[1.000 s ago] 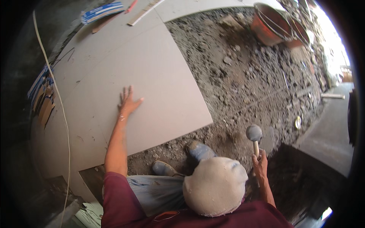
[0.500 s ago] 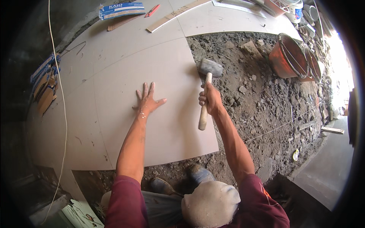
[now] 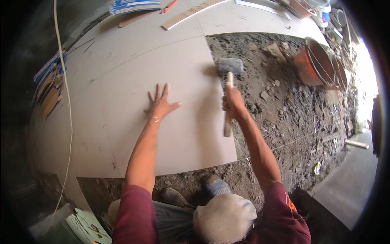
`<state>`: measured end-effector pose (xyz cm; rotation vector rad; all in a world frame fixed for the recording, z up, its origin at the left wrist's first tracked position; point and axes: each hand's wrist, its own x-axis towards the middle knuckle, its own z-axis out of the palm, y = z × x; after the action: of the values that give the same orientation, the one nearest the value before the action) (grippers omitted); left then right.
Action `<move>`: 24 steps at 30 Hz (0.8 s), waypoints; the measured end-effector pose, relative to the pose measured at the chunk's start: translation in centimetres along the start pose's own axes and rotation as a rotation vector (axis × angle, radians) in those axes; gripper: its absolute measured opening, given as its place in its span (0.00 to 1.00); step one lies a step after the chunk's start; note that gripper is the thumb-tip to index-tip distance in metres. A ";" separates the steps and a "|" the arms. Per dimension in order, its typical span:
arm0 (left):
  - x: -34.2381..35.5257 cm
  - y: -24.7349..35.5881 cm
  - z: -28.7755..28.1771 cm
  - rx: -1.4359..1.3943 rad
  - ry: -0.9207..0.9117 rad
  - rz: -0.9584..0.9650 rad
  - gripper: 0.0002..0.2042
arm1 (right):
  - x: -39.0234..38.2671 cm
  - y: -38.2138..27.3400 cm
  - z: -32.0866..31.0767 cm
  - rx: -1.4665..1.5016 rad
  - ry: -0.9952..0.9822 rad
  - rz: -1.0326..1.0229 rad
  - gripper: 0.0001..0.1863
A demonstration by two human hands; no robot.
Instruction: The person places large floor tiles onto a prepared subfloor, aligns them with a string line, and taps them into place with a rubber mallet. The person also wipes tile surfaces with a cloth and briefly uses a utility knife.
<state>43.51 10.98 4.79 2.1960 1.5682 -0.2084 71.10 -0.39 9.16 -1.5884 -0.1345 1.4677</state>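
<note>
My left hand (image 3: 162, 103) lies flat, fingers spread, on a large pale floor tile (image 3: 183, 138). My right hand (image 3: 232, 99) grips the wooden handle of a rubber mallet (image 3: 230, 66), whose grey head hangs by the tile's right edge and casts a shadow on it. Beside that edge is rough, gritty bedding (image 3: 276, 118) with lumps and small stones. More pale tiles (image 3: 77, 126) adjoin on the left and far side.
Two orange buckets (image 3: 304, 65) stand at right. Boards (image 3: 187, 15), a blue-printed carton (image 3: 134, 6) and a red cutter (image 3: 167, 6) lie at back. Cardboard scraps (image 3: 50, 93) and a cord (image 3: 69, 110) are left; a grey slab (image 3: 341, 183) is right. My boots (image 3: 213, 185) are below.
My right hand has brought the mallet from low on the right up to the tile's edge. My left hand stays spread on the tile. The view has shifted slightly.
</note>
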 end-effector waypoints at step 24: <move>6.9 -32.5 -8.6 0.048 0.252 -0.502 0.41 | -8.4 12.4 19.7 -0.956 -0.321 -0.408 0.30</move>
<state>14.64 29.26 1.65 1.8783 2.2614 -0.1196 46.40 -1.98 9.97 -1.8462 -1.4323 1.3739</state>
